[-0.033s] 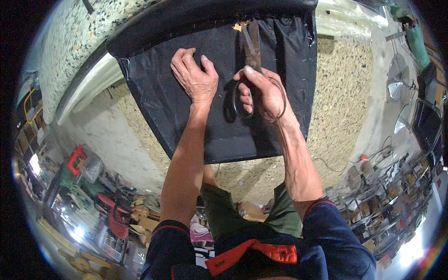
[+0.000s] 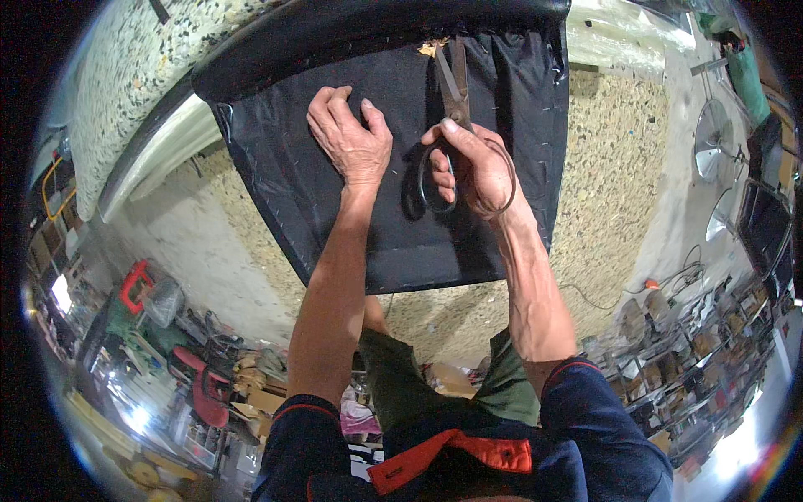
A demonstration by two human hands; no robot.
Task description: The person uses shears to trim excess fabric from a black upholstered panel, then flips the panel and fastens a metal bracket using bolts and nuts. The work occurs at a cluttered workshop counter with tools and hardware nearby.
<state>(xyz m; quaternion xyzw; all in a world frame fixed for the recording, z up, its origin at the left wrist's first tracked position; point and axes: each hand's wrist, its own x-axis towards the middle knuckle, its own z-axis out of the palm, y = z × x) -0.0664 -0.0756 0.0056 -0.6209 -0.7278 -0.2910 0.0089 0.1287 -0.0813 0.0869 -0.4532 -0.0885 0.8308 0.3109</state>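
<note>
Black fabric, stapled along its edges, covers the underside of an upholstered piece with a padded black rim. My left hand lies on this cloth, fingers bent and thumb apart, holding nothing. A pair of large metal scissors is in my right hand, whose thumb and fingers close around the loop handles. The blades point away from me and stand slightly apart. Their tips are beside a small ragged tan patch near the far edge of the cloth; whether they touch it I cannot tell.
Beneath the piece is a speckled foam surface. Another speckled foam pad rises at the far left. Round metal bases stand at the right. Clutter fills the floor on both sides, with a red-handled tool at left.
The scissors have turned slightly in my right hand, and the blades look a little wider apart. My left hand stays in place.
</note>
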